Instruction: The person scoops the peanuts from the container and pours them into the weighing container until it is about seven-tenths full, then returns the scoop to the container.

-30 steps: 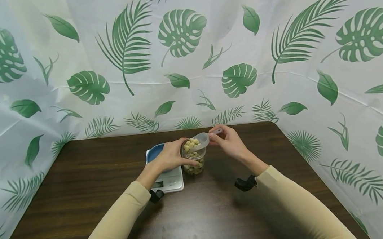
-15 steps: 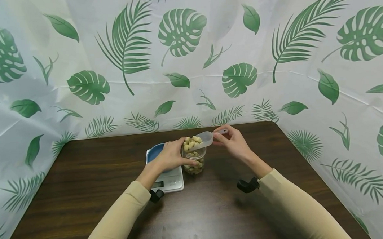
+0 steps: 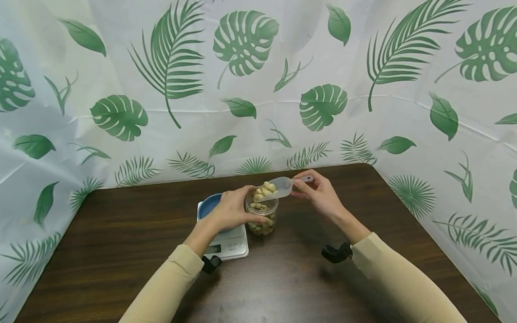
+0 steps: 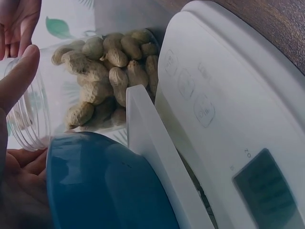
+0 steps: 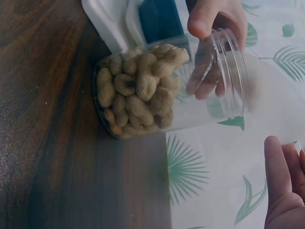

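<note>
A clear jar [image 5: 183, 124] partly filled with unshelled peanuts [image 4: 112, 71] stands on the table. My left hand [image 3: 232, 210] grips it near the rim, thumb on the near side and fingers round the back. In my right hand [image 3: 317, 192] is the handle of a translucent white scoop [image 3: 282, 186], pinched between thumb and fingers. Several peanuts [image 3: 264, 190] lie in the scoop, which is tilted over the jar's mouth. Left of the jar, a blue bowl [image 4: 105, 186] sits on a white kitchen scale [image 3: 233, 245], partly hidden by my left hand.
The dark wooden table [image 3: 126, 236] extends to both sides and toward me. A white curtain [image 3: 272, 82] with green leaf prints hangs behind the table and along its sides. Black wrist straps [image 3: 337, 253] show at both cuffs.
My right hand has drawn the scoop to the right, with fewer peanuts showing in it now. The left hand and the jar have stayed in place.
</note>
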A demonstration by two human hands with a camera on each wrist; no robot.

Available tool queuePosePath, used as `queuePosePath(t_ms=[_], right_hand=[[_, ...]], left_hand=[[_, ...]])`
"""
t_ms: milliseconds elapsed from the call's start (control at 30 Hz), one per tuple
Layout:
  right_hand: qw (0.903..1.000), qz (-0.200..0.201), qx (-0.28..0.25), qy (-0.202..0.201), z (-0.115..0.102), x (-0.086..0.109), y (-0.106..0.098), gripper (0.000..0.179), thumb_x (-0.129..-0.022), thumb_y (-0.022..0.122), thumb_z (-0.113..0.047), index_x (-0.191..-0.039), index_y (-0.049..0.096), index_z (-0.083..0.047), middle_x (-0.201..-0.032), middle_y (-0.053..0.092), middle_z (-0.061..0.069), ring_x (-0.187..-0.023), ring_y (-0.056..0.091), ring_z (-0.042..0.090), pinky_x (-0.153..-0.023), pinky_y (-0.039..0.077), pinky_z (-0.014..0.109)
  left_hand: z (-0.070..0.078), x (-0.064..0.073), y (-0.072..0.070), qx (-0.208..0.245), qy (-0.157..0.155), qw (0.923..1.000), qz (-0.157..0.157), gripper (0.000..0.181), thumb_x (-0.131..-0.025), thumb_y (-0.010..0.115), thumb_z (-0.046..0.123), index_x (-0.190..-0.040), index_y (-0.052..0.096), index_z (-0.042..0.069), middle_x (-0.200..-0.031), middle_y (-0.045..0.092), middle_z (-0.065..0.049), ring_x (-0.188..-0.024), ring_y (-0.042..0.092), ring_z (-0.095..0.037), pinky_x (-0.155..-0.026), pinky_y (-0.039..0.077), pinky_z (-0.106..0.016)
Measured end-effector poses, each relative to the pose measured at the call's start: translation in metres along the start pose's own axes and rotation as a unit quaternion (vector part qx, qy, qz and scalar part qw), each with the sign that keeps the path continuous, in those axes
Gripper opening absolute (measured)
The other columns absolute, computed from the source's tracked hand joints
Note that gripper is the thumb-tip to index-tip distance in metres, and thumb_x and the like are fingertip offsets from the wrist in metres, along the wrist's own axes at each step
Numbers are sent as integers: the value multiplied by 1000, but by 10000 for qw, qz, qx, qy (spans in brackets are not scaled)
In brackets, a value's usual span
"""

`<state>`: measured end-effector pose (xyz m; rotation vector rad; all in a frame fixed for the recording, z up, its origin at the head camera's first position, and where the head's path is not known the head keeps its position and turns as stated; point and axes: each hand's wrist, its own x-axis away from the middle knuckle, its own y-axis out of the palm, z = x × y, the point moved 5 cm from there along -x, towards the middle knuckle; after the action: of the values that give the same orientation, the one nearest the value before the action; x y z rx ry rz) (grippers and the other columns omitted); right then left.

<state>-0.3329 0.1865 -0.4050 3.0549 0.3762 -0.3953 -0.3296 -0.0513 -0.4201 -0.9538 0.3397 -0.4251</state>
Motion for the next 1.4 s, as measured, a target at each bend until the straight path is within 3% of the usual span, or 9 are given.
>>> queuePosePath(t_ms=[100, 300, 433, 700, 933, 1400], right_hand=[[10000, 46, -77, -15, 2, 1, -1, 29, -105, 58, -5, -122, 52, 18, -114, 59, 15, -105, 67, 19, -98, 47, 58], [9999, 56, -92, -125, 1, 2, -2, 31, -105, 60, -9, -122, 53, 17, -113, 61, 13, -106, 67, 19, -92, 55, 43], [9998, 77, -117, -114, -3, 2, -2, 30, -105, 61, -11, -121, 55, 13, -113, 62, 11, -106, 66, 20, -93, 55, 42], [9998, 81, -163, -64, -8, -3, 2, 28, -105, 62, -13, -122, 58, 10, -117, 62, 12, -108, 66, 21, -93, 54, 41], [9997, -14, -203, -103, -12, -12, 14, 26, -104, 63, -13, -121, 60, 7, -116, 63, 11, -107, 66, 21, -94, 54, 42], [9992, -223, -306, -108, -15, -25, 39, 26, -105, 61, -8, -122, 56, 11, -115, 62, 16, -106, 66, 21, -96, 53, 47]], left_hand=[[0, 1, 1, -20, 25, 10000, -38, 97, -82, 84, 54, -155, 42, 7, -148, 54, -10, -135, 51, -30, -116, 25, -55], [-1, 7, 0, -127, 83, 9999, -34, 106, -85, 79, 59, -162, 30, 6, -153, 45, -13, -140, 43, -28, -115, 20, -59], [-4, 12, -2, 15, 2, 10000, 5, 107, -85, 79, 58, -163, 26, 9, -157, 38, -14, -142, 39, -29, -115, 16, -61], [-11, 23, -11, 73, -54, 9997, 219, 97, -85, 81, 54, -161, 36, 14, -161, 30, -16, -147, 29, -33, -114, 12, -67], [-21, 35, -24, 0, -20, 9990, 457, 91, -85, 81, 52, -157, 42, 12, -160, 33, -18, -146, 31, -36, -112, 14, -68], [-50, 63, -34, 99, -392, 9959, 805, 96, -81, 86, 50, -156, 44, 8, -160, 29, -21, -145, 28, -43, -109, 15, -69]])
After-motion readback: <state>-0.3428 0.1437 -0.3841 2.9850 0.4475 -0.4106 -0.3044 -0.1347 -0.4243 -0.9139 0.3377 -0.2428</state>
